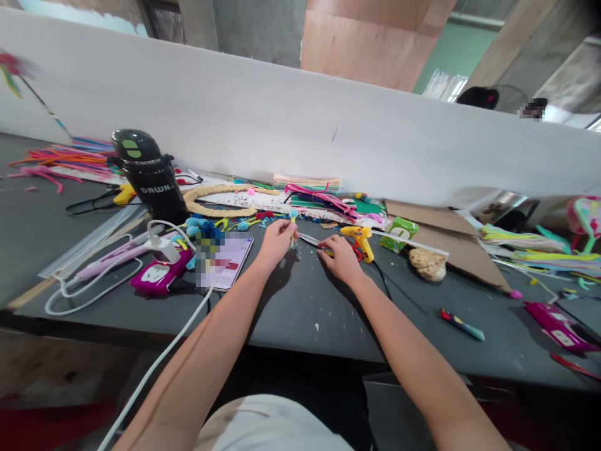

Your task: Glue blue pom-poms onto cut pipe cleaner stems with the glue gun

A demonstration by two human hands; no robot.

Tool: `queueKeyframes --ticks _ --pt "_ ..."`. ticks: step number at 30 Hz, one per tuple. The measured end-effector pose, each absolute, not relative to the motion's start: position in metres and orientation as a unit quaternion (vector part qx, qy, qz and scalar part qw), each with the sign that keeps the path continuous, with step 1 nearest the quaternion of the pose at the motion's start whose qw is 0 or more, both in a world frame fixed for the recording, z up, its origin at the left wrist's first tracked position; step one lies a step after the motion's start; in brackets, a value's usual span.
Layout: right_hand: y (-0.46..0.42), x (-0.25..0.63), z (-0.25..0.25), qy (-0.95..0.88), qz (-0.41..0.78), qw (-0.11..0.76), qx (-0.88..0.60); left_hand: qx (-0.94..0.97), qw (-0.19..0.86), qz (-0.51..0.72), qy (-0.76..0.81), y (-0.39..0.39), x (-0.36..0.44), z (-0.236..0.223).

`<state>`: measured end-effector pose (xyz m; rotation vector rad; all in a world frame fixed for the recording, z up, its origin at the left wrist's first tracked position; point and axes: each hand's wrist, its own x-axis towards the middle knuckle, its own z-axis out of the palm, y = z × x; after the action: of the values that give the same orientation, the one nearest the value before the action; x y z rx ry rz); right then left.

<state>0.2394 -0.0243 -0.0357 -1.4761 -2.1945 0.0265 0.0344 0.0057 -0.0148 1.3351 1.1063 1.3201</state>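
Observation:
In the middle of the head view, my left hand [278, 239] pinches a thin yellow-green pipe cleaner stem [293, 235]. A light blue fuzzy tip [293, 214] tops the stem, which stands roughly upright. To the right, my right hand [339, 255] is closed over the handles of a pair of scissors [310, 240]. Their metal blades point left toward the stem, and a bit of red handle shows beyond my fingers. Small light-coloured scraps lie on the dark table [300, 313] below my hands. A yellow glue gun [360, 241] lies just right of my right hand.
A black bottle [157, 185], a phone [232, 266] and a magenta power strip [159, 275] with white cables stand left. Behind my hands lie bundled pipe cleaners [319, 197]. Rightward are a green packet [399, 235], a stone-like lump [427, 263], cardboard [455, 244] and a cutter [462, 324].

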Motion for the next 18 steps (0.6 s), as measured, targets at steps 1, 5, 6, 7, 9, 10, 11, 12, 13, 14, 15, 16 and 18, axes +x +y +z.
queueKeyframes --ticks 1,5,6,7,9,10,11,12,13,14,15,16,18 --pt "-0.024 0.237 -0.036 -0.810 0.001 0.242 -0.534 0.544 0.465 0.536 0.448 0.005 0.035 -0.015" --pt "-0.023 0.229 -0.039 -0.814 -0.022 0.205 -0.543 0.544 0.474 0.534 0.441 0.002 0.037 -0.013" --pt "-0.023 0.227 -0.040 -0.813 -0.022 0.198 -0.547 0.543 0.476 0.534 0.440 0.001 0.038 -0.012" --pt "-0.022 0.226 -0.040 -0.812 -0.022 0.195 -0.550 0.542 0.479 0.535 0.438 0.000 0.039 -0.011" --pt "-0.022 0.225 -0.040 -0.812 -0.019 0.198 -0.549 0.537 0.484 0.537 0.434 -0.002 0.040 -0.010" --pt "-0.022 0.224 -0.039 -0.812 -0.018 0.202 -0.548 0.533 0.488 0.539 0.432 -0.002 0.040 -0.009" --pt "-0.022 0.224 -0.039 -0.811 -0.017 0.206 -0.547 0.527 0.492 0.542 0.431 -0.002 0.040 -0.009" --pt "-0.022 0.224 -0.039 -0.811 -0.016 0.211 -0.546 0.519 0.497 0.546 0.430 -0.001 0.039 -0.008" --pt "-0.022 0.223 -0.038 -0.809 -0.016 0.216 -0.546 0.508 0.502 0.553 0.429 0.000 0.038 -0.008" --pt "-0.022 0.223 -0.038 -0.807 -0.015 0.220 -0.548 0.494 0.507 0.562 0.428 0.002 0.036 -0.008" --pt "-0.022 0.223 -0.038 -0.803 -0.015 0.225 -0.551 0.478 0.511 0.572 0.428 0.004 0.033 -0.007" --pt "-0.022 0.223 -0.038 -0.799 -0.013 0.230 -0.555 0.458 0.515 0.585 0.427 0.006 0.029 -0.006" --pt "-0.021 0.223 -0.037 -0.791 -0.008 0.241 -0.562 0.418 0.524 0.610 0.423 0.010 0.020 -0.004"
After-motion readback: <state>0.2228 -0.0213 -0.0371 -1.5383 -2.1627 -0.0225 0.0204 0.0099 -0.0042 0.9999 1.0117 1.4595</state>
